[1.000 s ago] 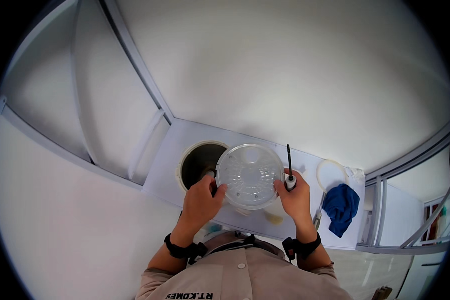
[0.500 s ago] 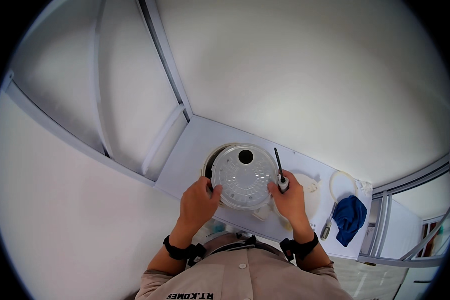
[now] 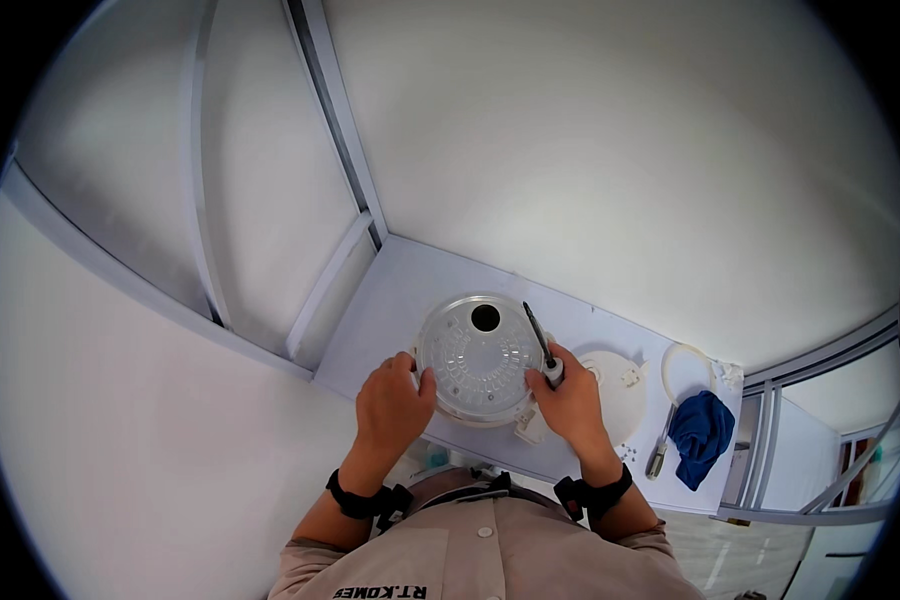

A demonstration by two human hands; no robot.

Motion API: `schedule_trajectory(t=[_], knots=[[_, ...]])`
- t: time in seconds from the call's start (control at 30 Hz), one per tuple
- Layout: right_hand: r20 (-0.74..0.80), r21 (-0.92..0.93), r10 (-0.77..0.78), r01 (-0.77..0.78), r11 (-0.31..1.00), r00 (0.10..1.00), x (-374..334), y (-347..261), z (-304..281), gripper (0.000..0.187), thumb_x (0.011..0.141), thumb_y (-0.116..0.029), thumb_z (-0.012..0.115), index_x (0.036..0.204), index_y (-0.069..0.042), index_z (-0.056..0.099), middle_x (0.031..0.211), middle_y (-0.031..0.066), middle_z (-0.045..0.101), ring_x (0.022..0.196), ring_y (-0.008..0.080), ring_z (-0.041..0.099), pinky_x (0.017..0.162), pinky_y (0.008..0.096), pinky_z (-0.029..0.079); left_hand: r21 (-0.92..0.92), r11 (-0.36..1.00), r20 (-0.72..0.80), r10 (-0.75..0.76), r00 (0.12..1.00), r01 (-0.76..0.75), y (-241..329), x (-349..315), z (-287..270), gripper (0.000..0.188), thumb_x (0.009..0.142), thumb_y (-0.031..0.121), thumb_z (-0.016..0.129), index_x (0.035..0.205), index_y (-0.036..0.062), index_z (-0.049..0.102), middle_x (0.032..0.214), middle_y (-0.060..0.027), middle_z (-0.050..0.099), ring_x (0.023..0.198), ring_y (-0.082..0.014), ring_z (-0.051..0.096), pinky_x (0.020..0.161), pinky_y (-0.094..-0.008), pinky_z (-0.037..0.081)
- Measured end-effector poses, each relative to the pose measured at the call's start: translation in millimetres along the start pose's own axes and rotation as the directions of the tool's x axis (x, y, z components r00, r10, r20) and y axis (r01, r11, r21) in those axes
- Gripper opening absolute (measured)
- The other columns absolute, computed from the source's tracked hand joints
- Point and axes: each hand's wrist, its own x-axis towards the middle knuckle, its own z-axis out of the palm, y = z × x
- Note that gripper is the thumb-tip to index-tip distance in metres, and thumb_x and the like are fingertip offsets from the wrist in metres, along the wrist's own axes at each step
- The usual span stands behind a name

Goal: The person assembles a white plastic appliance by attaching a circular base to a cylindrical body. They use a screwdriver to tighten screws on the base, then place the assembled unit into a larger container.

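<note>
A round silvery cover point(image 3: 490, 352) with a raised radial pattern and a dark round hole lies level over a round off-white housing point(image 3: 464, 418), whose rim shows along the near edge. My left hand point(image 3: 394, 402) is closed on the cover's left edge, thumb on top. On the opposite edge, my right hand point(image 3: 568, 398) pinches the cover with its thumb. The same hand also holds a screwdriver point(image 3: 553, 370) with a light handle, its dark shaft pointing up and away. Whatever lies inside the housing is hidden.
Right of my hand lies a flat white disc point(image 3: 620, 405), with small screws point(image 3: 627, 453) near it. Farther right on the table point(image 3: 355, 330) are a cream ring point(image 3: 686, 349), a second screwdriver point(image 3: 657, 458) and a blue cloth point(image 3: 701, 435). Walls and a metal frame border the far side.
The cover has shifted slightly left and now lines up over the housing, whose dark opening showed at the left before. Both hands moved with it, and the screwdriver tilts further left.
</note>
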Motion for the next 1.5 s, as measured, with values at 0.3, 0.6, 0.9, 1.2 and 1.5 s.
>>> schedule_trajectory(t=[0.3, 0.6, 0.9, 1.2, 1.5], knots=[[-0.033, -0.041, -0.001, 0.0, 0.999, 0.999, 0, 2, 3, 0.053, 0.091, -0.024, 0.079, 0.133, 0.005, 0.068, 0.078, 0.0226, 0.074, 0.071, 0.0375, 0.076, 0.068, 0.0444, 0.059, -0.024, 1.0, 0.033, -0.006, 0.999, 0.007, -1, 1, 1, 0.027, 0.096, 0.026, 0.075, 0.096, 0.0006, 0.065, 0.09, -0.0199, 0.073, 0.08, -0.0406, 0.073, 0.071, -0.0489, 0.058], [-0.026, -0.104, 0.018, -0.02, 0.994, 1.0, 1, -10, 1, 0.052, 0.091, -0.022, 0.079, 0.138, -0.003, 0.067, 0.08, 0.0196, 0.076, 0.071, 0.0363, 0.076, 0.067, 0.044, 0.059, -0.188, 0.981, -0.01, -0.051, 0.999, 0.048, -15, -7, 11, 0.037, 0.094, 0.032, 0.081, 0.103, -0.0004, 0.065, 0.074, -0.0118, 0.063, 0.062, -0.0273, 0.061, 0.061, -0.0423, 0.051], [-0.009, -0.141, -0.067, 0.065, 0.988, 0.998, 5, -5, -1, 0.048, 0.094, -0.017, 0.077, 0.138, -0.002, 0.068, 0.078, 0.0141, 0.078, 0.067, 0.026, 0.077, 0.065, 0.0362, 0.058, -0.291, 0.946, 0.052, -0.135, 0.989, 0.145, -13, -11, 8, 0.058, 0.095, 0.036, 0.081, 0.134, -0.0022, 0.063, 0.072, -0.0067, 0.055, 0.064, -0.0189, 0.055, 0.06, -0.0367, 0.048], [0.002, -0.152, -0.05, 0.049, 0.987, 0.999, 7, -8, -3, 0.047, 0.093, -0.02, 0.076, 0.137, -0.006, 0.069, 0.08, 0.0183, 0.077, 0.069, 0.035, 0.077, 0.065, 0.0437, 0.059, -0.301, 0.953, 0.017, -0.029, 0.999, 0.033, -20, -13, 13, 0.067, 0.096, 0.033, 0.08, 0.15, -0.0005, 0.06, 0.072, -0.0077, 0.054, 0.064, -0.0168, 0.049, 0.059, -0.035, 0.045], [-0.002, -0.164, -0.062, 0.061, 0.985, 0.998, 9, -7, -4, 0.047, 0.092, -0.02, 0.076, 0.137, -0.006, 0.069, 0.08, 0.0207, 0.076, 0.071, 0.0393, 0.076, 0.066, 0.0467, 0.06, -0.322, 0.947, 0.006, -0.009, 1.0, 0.011, -21, -13, 15, 0.066, 0.096, 0.032, 0.081, 0.15, 0.0006, 0.062, 0.074, -0.0086, 0.056, 0.065, -0.0172, 0.048, 0.061, -0.0344, 0.046]])
